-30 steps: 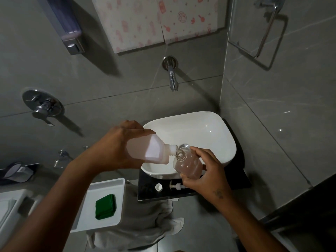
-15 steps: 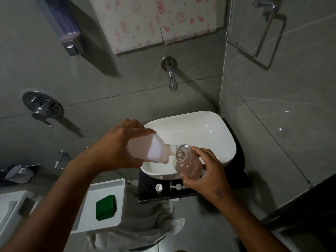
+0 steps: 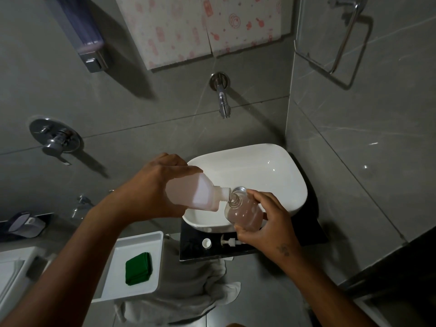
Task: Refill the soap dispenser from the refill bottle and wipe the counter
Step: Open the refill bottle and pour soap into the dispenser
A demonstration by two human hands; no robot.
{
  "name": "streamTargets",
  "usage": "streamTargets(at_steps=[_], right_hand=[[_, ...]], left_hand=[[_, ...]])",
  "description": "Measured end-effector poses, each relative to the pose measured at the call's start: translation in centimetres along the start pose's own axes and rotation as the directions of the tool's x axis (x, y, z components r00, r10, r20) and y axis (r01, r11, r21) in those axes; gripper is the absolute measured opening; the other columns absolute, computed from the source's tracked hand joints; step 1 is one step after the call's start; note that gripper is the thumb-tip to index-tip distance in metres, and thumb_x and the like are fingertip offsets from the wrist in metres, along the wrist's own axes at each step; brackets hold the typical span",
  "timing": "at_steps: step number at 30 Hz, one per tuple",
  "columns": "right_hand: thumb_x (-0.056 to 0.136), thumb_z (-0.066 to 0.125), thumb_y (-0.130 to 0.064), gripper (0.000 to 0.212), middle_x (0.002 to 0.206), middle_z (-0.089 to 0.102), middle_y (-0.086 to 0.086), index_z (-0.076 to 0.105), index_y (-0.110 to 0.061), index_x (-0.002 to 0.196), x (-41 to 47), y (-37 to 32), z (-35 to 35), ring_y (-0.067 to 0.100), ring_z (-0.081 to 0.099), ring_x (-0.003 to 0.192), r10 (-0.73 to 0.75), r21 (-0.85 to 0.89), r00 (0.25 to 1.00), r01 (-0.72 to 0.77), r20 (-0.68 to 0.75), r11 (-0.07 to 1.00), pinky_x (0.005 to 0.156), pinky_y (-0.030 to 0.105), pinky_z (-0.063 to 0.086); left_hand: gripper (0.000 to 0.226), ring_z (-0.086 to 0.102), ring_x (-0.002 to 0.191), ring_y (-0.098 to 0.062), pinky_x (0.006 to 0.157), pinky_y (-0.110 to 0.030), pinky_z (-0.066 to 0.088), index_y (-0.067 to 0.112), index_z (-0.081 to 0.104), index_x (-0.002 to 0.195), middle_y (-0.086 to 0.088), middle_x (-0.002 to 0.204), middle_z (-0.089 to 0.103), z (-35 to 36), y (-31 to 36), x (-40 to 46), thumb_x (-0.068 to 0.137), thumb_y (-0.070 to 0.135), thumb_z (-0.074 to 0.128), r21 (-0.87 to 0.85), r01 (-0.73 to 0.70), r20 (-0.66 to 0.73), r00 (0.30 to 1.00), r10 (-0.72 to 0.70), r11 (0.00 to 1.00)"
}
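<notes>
My left hand (image 3: 151,187) grips a translucent white refill bottle (image 3: 195,193), tipped on its side with its neck at the mouth of the soap dispenser. My right hand (image 3: 264,223) holds the clear soap dispenser bottle (image 3: 245,213), part full of pinkish liquid, tilted over the front of the white basin (image 3: 271,166). On the black counter (image 3: 191,246) below lie a small white cap (image 3: 206,243) and the dispenser's pump head (image 3: 230,241). A folded green cloth (image 3: 138,268) lies on a white tray (image 3: 141,239) at lower left.
A chrome tap (image 3: 223,97) juts from the grey tiled wall above the basin. A wall-mounted dispenser (image 3: 87,38) hangs at upper left, a mixer valve (image 3: 55,139) at left, a towel ring (image 3: 342,41) on the right wall. A grey towel (image 3: 184,289) hangs below the counter.
Both hands and both bottles hold nearly the same pose. The view has shifted only slightly.
</notes>
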State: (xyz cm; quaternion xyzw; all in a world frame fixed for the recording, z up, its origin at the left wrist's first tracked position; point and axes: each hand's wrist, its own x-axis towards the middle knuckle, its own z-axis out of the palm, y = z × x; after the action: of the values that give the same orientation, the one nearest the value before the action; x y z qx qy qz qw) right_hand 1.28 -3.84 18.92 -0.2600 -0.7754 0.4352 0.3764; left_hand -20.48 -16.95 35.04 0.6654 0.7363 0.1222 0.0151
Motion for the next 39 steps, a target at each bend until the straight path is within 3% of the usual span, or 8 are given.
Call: streamTargets(at_steps=[8,13,24,29,34,39], right_hand=[[0.059,0.082,-0.043,0.082,0.125,0.060,-0.009,0.058,-0.021,0.134,-0.02,0.29,0.08,0.010,0.061,0.116,0.003,0.006,1.000,-0.003,-0.003,1.000,0.086,0.034,0.061],[0.059,0.083,-0.041,0.082,0.124,0.060,-0.010,0.057,-0.023,0.135,-0.08,0.45,0.07,0.008,0.061,0.115,0.009,0.006,1.000,-0.009,0.001,1.000,0.085,0.033,0.061],[0.058,0.082,-0.041,0.081,0.123,0.060,-0.011,0.058,-0.024,0.133,-0.16,0.46,0.30,0.006,0.060,0.114,0.024,0.011,1.000,-0.024,-0.004,1.000,0.086,0.033,0.060],[0.058,0.081,-0.042,0.081,0.123,0.060,-0.012,0.058,-0.025,0.133,-0.27,0.44,0.38,0.005,0.061,0.114,0.028,0.014,1.000,-0.028,-0.006,1.000,0.085,0.032,0.061],[0.058,0.081,-0.043,0.081,0.123,0.059,-0.014,0.057,-0.027,0.134,-0.37,0.40,0.55,0.006,0.061,0.114,0.028,0.015,1.000,-0.028,-0.008,0.999,0.086,0.031,0.061],[0.058,0.081,-0.042,0.082,0.125,0.059,-0.014,0.057,-0.027,0.135,-0.47,0.47,0.47,0.006,0.061,0.116,0.035,0.021,0.999,-0.035,-0.008,0.999,0.088,0.033,0.060]], left_hand=[[0.080,0.054,0.101,-0.020,0.080,-0.018,0.039,0.023,0.067,0.133,0.002,0.112,0.062,-0.01,-0.11,0.00,0.058,0.016,0.092,0.014,-0.006,-0.007,1.000,0.006,1.000],[0.079,0.054,0.101,-0.022,0.082,-0.032,0.047,0.022,0.067,0.133,0.001,0.112,0.062,-0.21,0.24,0.01,0.059,0.015,0.092,0.005,0.000,-0.001,1.000,0.000,1.000],[0.080,0.054,0.103,-0.022,0.082,-0.033,0.048,0.021,0.066,0.135,-0.001,0.115,0.063,-0.44,0.07,-0.14,0.060,0.017,0.094,0.026,0.001,0.008,1.000,-0.001,1.000],[0.081,0.052,0.104,-0.020,0.080,-0.016,0.038,0.021,0.066,0.135,0.000,0.116,0.062,-0.51,-0.16,-0.23,0.060,0.016,0.093,0.028,0.001,0.000,1.000,-0.001,1.000],[0.080,0.052,0.105,-0.021,0.080,-0.023,0.040,0.021,0.065,0.135,-0.001,0.117,0.062,-0.75,0.01,-0.31,0.060,0.016,0.094,0.036,0.005,0.006,1.000,-0.006,0.999],[0.079,0.053,0.102,-0.022,0.080,-0.013,0.036,0.020,0.067,0.133,-0.002,0.114,0.064,-0.75,0.04,-0.31,0.059,0.014,0.093,0.044,-0.007,0.001,1.000,0.007,0.999]])
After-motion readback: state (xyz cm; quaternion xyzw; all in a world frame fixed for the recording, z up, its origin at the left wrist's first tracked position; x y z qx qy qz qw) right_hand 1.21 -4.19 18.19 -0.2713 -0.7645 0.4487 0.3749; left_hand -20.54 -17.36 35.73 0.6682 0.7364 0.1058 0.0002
